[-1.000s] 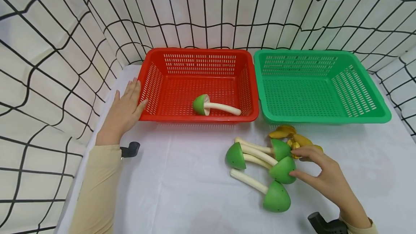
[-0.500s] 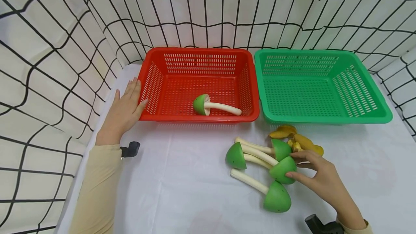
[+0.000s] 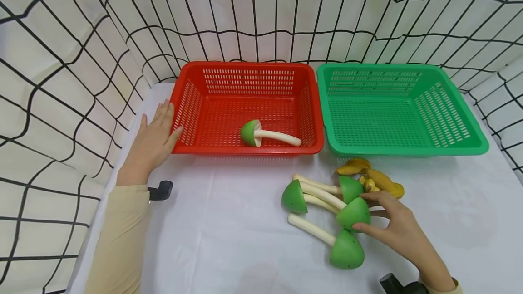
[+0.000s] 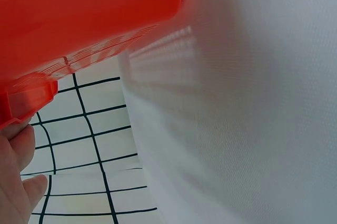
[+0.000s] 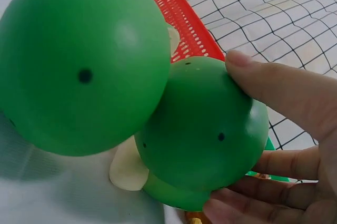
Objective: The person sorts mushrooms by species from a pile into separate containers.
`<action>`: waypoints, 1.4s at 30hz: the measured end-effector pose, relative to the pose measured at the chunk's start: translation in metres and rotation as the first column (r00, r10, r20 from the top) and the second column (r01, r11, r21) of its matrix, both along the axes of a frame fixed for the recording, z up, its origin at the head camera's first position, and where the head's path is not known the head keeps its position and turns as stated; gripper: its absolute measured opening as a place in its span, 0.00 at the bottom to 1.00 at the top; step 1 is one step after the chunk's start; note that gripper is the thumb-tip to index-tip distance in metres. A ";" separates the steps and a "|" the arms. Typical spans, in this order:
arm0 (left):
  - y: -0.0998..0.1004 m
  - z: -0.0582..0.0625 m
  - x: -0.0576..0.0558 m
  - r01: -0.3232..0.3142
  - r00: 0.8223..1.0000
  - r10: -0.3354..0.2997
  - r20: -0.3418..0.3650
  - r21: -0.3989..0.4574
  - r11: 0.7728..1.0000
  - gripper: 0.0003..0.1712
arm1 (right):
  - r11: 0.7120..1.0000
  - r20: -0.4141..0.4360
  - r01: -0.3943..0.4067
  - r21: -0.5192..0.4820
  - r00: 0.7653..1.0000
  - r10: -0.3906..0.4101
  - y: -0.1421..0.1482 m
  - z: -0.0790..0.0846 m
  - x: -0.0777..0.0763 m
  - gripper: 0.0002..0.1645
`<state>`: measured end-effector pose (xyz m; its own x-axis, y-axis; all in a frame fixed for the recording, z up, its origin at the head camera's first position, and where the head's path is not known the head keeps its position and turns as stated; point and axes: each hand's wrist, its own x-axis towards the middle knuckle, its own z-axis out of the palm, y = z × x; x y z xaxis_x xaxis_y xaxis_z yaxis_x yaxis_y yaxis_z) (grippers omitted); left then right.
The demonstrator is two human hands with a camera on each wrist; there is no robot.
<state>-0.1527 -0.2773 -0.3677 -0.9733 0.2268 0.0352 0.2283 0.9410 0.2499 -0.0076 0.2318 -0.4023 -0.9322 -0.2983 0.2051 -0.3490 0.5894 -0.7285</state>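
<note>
My right hand (image 3: 394, 226) has its thumb and fingers curled around the green cap of a toy mushroom (image 3: 353, 212), whose pale stem points up and left across others. In the right wrist view, the thumb presses one side of that cap (image 5: 205, 124) and the fingers reach beneath. Touching it in front is another mushroom (image 3: 347, 251); more mushrooms (image 3: 294, 197) lie to its left and behind. My left hand (image 3: 149, 146) rests with straight fingers along the left side of a red basket (image 3: 245, 150). One mushroom (image 3: 250, 133) lies inside this basket.
A green basket (image 3: 408, 150) stands to the right of the red one. Toy bananas (image 3: 380, 180) lie in front of it, just beyond the right hand. Black wire grid (image 3: 261, 33) over white cloth walls the back and sides of the white table (image 3: 220, 239).
My right hand has shifted slightly left and down, its thumb and fingers coming around the mushroom cap. The left hand stays at the red basket. The whole view has shifted slightly.
</note>
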 end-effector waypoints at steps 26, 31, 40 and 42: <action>-0.002 -0.001 0.002 0.011 1.000 -0.011 -0.003 0.020 1.000 0.39 | 0.995 -0.137 -0.061 -0.083 0.989 0.050 0.002 0.023 -0.007 0.41; -0.001 0.000 0.003 0.008 1.000 -0.008 -0.005 0.016 1.000 0.39 | 0.997 -0.095 -0.046 -0.055 0.995 0.040 0.006 0.029 -0.010 0.40; -0.001 0.001 0.004 -0.002 1.000 0.002 0.004 0.005 1.000 0.39 | 0.997 -0.205 -0.067 -0.038 0.977 0.058 0.009 0.031 -0.021 0.44; -0.001 0.001 0.004 -0.004 1.000 0.004 0.005 0.004 1.000 0.39 | 0.997 -0.219 -0.077 -0.032 0.973 0.068 0.010 0.033 -0.023 0.44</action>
<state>-0.1489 -0.2786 -0.3666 -0.9743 0.2230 0.0314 0.2235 0.9408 0.2550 -0.0304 0.2417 -0.3690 -0.8401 -0.3512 0.4134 -0.5423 0.5287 -0.6530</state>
